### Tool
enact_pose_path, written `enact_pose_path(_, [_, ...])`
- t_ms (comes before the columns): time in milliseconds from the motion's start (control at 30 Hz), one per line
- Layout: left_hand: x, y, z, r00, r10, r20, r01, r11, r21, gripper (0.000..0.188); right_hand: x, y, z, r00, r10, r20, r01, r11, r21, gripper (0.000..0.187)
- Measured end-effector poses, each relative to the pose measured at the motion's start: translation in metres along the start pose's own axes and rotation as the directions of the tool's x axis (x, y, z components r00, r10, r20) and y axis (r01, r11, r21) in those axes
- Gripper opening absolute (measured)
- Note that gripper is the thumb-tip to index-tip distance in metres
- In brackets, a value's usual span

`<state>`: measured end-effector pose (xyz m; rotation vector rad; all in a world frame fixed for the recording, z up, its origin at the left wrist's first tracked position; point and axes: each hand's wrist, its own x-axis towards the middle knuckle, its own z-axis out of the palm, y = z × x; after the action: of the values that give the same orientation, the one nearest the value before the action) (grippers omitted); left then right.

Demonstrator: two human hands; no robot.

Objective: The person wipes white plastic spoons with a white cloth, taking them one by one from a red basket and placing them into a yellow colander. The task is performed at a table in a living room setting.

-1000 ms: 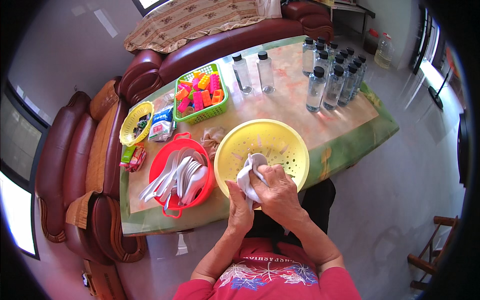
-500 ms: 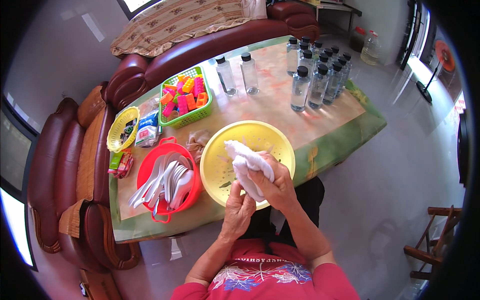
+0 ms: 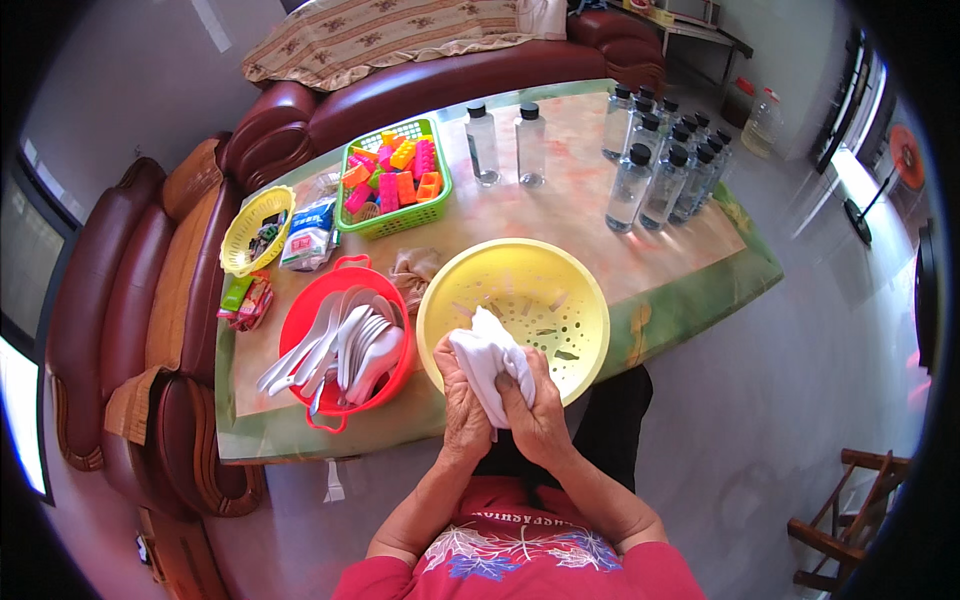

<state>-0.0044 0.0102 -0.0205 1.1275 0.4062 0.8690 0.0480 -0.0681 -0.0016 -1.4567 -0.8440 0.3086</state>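
A bunched white cloth (image 3: 488, 360) is held between my two hands over the near rim of a yellow perforated basin (image 3: 590, 335). My left hand (image 3: 462, 405) wraps its left side, and my right hand (image 3: 538, 412) grips it from the right with the thumb laid across the front. Whether anything is wrapped inside the cloth is hidden. To the left of the basin stands a red two-handled basket (image 3: 396, 378) heaped with white spoons (image 3: 350, 345), their handles pointing toward the near left. A crumpled brownish bag (image 3: 413, 272) lies between the two containers.
Behind are a green basket (image 3: 440, 205) of colourful toy blocks, a yellow basket (image 3: 236, 262) of small dark items, a white-and-blue packet (image 3: 310, 238) and small bright packets (image 3: 250, 300). Several black-capped clear bottles (image 3: 660, 180) stand far right, two others (image 3: 530, 145) nearer the middle.
Both hands and the cloth have come lower and closer to me. My left hand has shifted from below the cloth to clasp its left side. The whole view has tilted slightly.
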Motion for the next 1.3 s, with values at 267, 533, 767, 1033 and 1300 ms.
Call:
enact_pose_path(267, [-0.002,0.021,0.008,0.995,-0.092,-0.036,0.089,0.994,-0.07,0.041,-0.027,0.017,0.005,0.999,0.031,-0.011,-0.03,0.998,0.048,0.023])
enact_pose_path(533, [-0.012,0.02,0.013,0.986,-0.064,0.156,0.042,0.99,0.136,0.042,0.013,-0.011,-0.006,0.969,0.245,-0.041,-0.216,0.91,0.353,0.014])
enact_pose_path(767, [-0.009,0.005,0.002,0.99,0.125,0.062,-0.135,0.972,0.194,0.05,-0.004,-0.004,0.002,0.974,0.225,0.038,-0.227,0.941,0.252,0.016])
enact_pose_path(1033, [0.005,0.035,-0.008,0.993,-0.099,-0.057,0.099,0.995,-0.003,0.042,-0.024,0.006,-0.01,0.987,0.044,0.157,-0.064,0.99,0.124,0.022])
enact_pose_path(1300, [-0.015,0.029,-0.016,0.875,-0.405,0.264,0.398,0.914,0.085,0.049,0.04,-0.016,-0.025,0.874,-0.464,0.145,0.486,0.826,-0.285,0.038])
